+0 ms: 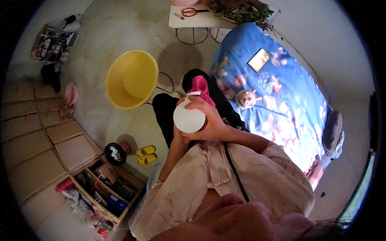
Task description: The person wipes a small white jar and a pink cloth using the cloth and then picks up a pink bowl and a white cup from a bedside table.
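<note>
In front of my chest I hold a white round container (189,117), its smooth disc-shaped face turned up towards me. My right hand (210,122) grips its right side, with fingers over the far rim. My left hand (179,135) is closed around its lower left side; the container hides most of those fingers. Magenta cloth (200,86) with a small white strip lies over my dark-trousered lap, just beyond the container. Whether the cloth touches the container I cannot make out.
A yellow basin (132,79) stands ahead to the left. On my right is a bed with a blue floral cover (277,108), bearing a phone (259,60) and a pink animal-shaped object (246,99). Scissors (189,12) lie on the white table (177,21). Yellow slippers (146,155) and an open drawer box (108,188) are lower left.
</note>
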Demonstrator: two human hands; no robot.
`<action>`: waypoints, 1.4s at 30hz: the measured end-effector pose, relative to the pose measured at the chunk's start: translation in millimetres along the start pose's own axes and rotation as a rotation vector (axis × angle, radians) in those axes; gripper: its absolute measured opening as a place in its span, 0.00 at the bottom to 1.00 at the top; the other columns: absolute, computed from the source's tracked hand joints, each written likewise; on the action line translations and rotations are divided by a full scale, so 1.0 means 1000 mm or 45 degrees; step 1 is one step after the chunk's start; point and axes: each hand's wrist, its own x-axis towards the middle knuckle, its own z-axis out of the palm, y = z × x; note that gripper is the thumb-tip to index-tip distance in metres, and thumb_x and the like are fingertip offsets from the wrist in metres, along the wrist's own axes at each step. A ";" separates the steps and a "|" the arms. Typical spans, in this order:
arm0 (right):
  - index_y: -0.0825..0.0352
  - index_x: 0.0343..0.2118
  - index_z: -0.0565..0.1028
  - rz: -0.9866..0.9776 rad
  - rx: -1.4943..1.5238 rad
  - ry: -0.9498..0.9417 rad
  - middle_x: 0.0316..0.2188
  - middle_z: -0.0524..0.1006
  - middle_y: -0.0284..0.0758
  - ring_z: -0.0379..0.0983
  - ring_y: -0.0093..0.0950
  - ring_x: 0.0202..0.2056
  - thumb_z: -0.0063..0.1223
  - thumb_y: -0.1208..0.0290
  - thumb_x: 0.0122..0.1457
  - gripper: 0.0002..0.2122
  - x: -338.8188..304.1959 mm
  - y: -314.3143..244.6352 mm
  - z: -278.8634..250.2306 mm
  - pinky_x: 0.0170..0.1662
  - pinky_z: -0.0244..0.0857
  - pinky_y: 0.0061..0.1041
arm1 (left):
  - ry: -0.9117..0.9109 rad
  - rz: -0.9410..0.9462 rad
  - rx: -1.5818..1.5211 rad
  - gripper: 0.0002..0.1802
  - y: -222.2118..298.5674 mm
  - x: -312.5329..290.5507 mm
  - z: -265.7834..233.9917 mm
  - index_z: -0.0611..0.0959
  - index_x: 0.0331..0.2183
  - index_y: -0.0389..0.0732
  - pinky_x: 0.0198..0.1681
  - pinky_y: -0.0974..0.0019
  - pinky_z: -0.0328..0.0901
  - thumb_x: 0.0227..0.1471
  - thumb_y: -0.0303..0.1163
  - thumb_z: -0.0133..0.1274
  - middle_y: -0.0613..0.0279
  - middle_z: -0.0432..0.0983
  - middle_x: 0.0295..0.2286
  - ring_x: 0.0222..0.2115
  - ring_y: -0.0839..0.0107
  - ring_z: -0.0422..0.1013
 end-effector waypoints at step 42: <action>0.66 0.52 0.68 0.126 -0.211 -0.505 0.47 0.73 0.43 0.71 0.43 0.47 0.59 0.60 0.52 0.26 0.191 0.168 -0.121 0.51 0.65 0.39 | -0.245 -0.416 -0.065 0.22 -0.012 0.267 -0.018 0.76 0.46 0.45 0.39 0.62 0.71 0.56 0.49 0.47 0.62 0.77 0.38 0.37 0.68 0.75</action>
